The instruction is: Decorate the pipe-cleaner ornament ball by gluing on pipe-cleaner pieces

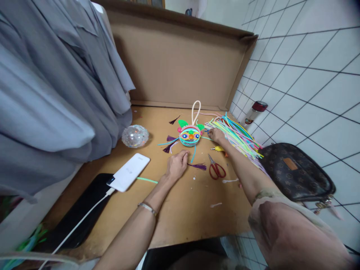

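Observation:
My left hand (pixel 177 165) rests on the table with curled fingers; whatever it may hold is hidden. A purple tassel (pixel 199 166) lies beside it. My right hand (pixel 216 135) is closed at the near-left end of a pile of coloured strips (pixel 239 137). Something small and blue shows at its fingertips, too small to make out. Between and beyond both hands sits a round decorated ornament (pixel 190 135) with a face, green ears and a white loop handle (pixel 196 112). Blue strips and purple tassels (pixel 169 144) stick out around it.
Red-handled scissors (pixel 217 171) and a yellow tool (pixel 218 149) lie near my right forearm. A clear speckled ball (pixel 135 136), white power bank (pixel 131 171) and black tablet-like slab (pixel 81 213) are left. A brown bag (pixel 298 170) and bottle (pixel 255 112) stand right; cardboard (pixel 177 60) rises behind.

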Tool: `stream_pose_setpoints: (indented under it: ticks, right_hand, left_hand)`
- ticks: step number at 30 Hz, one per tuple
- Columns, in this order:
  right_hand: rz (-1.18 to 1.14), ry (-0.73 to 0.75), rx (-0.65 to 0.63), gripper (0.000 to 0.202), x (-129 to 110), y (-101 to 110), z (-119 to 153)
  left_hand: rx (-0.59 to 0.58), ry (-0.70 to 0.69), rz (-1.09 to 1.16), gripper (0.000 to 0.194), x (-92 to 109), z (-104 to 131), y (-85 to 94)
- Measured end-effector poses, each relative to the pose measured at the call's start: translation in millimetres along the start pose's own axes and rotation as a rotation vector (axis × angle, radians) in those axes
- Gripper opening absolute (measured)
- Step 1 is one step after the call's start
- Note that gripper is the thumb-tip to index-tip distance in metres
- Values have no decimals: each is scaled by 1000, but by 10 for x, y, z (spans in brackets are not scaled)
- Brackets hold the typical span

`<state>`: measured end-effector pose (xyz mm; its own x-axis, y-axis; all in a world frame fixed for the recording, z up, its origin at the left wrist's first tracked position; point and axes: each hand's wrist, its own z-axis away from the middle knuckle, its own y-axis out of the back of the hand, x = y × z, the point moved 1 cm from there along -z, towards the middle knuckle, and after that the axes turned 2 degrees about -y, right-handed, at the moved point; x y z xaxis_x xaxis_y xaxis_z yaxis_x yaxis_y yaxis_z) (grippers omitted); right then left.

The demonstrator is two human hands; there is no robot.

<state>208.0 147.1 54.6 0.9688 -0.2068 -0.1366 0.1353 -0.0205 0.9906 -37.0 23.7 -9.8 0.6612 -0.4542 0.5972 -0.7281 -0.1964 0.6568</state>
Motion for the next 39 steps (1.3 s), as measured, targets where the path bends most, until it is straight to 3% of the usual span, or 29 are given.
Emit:
stream_pose_setpoints:
  ticks: [6, 15, 21, 26, 29, 32, 35, 37, 39]
  right_hand:
    - [-6, -57, 22, 29, -97, -62, -72]
    - [-189, -108, 215, 38, -86, 418, -231]
    - [-617, -43, 507, 38, 19, 784, -314]
    - [-679, 39, 746, 45, 52, 1182, -224]
    - [-650, 163, 871, 55, 23, 1428, -140]
    - [-722, 396, 829, 58, -151, 1690, 13]
    - [-961, 676, 649, 43, -492, 1960, 369]
    - [-1105, 738, 579, 39, -737, 2078, 712]
    - [-1187, 715, 519, 36, -926, 2054, 1057]
  left_hand:
    - [-2, 8, 11, 28, 2, 2, -4]
    - [-26, 20, 1, 29, 16, -11, 15]
    - [20, -4, 6, 29, 2, -15, -9]
    - [13, -22, 3, 30, -7, -14, -16]
    - [13, -14, 8, 30, 1, -10, -14]
    - [26, -9, 15, 28, 12, -7, -12]
    - [22, 2, 23, 28, 20, -13, -7]
    - [19, 21, 34, 29, 18, -22, -2]
    - [27, 39, 69, 29, 11, -34, 4]
